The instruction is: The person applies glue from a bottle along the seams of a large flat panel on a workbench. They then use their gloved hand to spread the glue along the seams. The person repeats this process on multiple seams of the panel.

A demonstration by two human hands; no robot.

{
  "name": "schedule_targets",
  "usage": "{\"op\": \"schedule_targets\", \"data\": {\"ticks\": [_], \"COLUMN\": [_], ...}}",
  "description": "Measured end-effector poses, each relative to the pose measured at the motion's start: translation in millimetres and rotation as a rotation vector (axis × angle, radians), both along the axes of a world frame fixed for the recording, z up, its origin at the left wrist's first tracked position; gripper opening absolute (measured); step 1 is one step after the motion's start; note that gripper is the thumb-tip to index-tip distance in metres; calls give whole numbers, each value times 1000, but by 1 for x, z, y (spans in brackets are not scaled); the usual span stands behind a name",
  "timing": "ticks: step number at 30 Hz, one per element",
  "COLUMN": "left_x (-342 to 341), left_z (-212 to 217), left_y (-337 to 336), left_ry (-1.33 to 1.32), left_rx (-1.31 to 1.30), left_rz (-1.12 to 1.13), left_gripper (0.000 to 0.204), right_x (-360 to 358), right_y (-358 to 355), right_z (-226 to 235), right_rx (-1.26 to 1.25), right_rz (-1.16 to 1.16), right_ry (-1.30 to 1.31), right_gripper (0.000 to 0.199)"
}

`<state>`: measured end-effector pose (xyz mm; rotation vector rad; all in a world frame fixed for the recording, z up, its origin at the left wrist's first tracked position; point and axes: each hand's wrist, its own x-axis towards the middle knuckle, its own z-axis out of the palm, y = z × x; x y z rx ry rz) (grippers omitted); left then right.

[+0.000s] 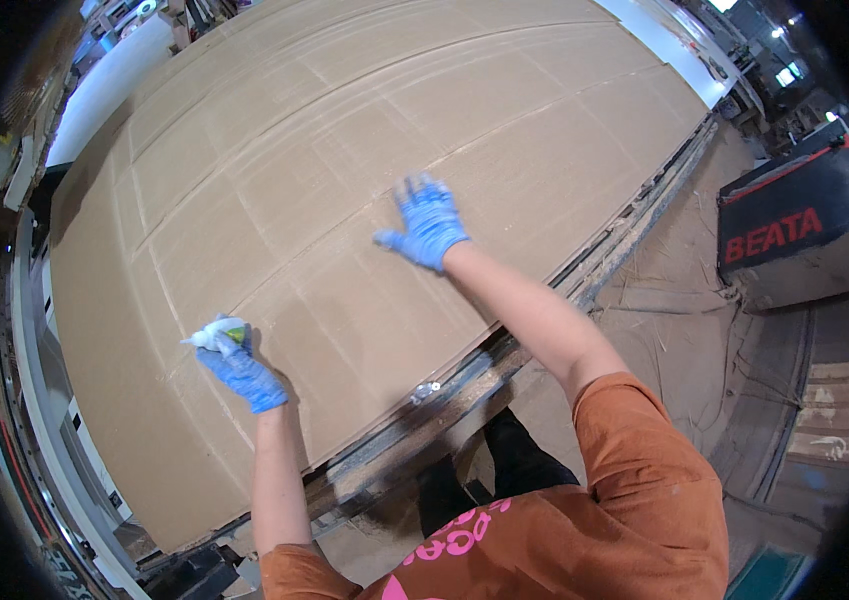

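Observation:
A large tan board (344, 150), scored with pale crossing lines, spreads out before me. Over its left part, my left hand (240, 372) in a blue glove is closed around a small white squeeze bottle (221, 331) with a green label. The bottle's pointed nozzle faces left. My right hand (428, 225), gloved the same way, is over the middle of the board, palm down with its fingers spread and somewhat blurred. It holds nothing. Whether the palm presses on the surface I cannot tell.
Along the board's near edge runs a worn rail (384, 465), with a small shiny metal piece (425, 391) near it. A dark cabinet (789, 225) stands at the right. At the left runs a curved-looking machine rail (29, 330).

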<state>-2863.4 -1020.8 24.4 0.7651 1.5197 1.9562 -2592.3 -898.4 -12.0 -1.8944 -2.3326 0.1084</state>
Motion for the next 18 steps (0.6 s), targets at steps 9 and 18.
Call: {"op": "schedule_targets", "data": {"ticks": [9,18], "left_x": [37,30], "left_z": [-51,-59], "left_y": [-4,-1], "left_ry": [209,489], "left_rx": [135,-41], "left_rz": [-172,-141], "left_gripper": [14,21], "right_x": [418,331], "right_y": [-120,-135], "right_z": [-11,-65], "right_rx": [-85,246], "right_rz": [-1304,-638], "right_ry": [-216,175], "right_gripper": [83,59]}}
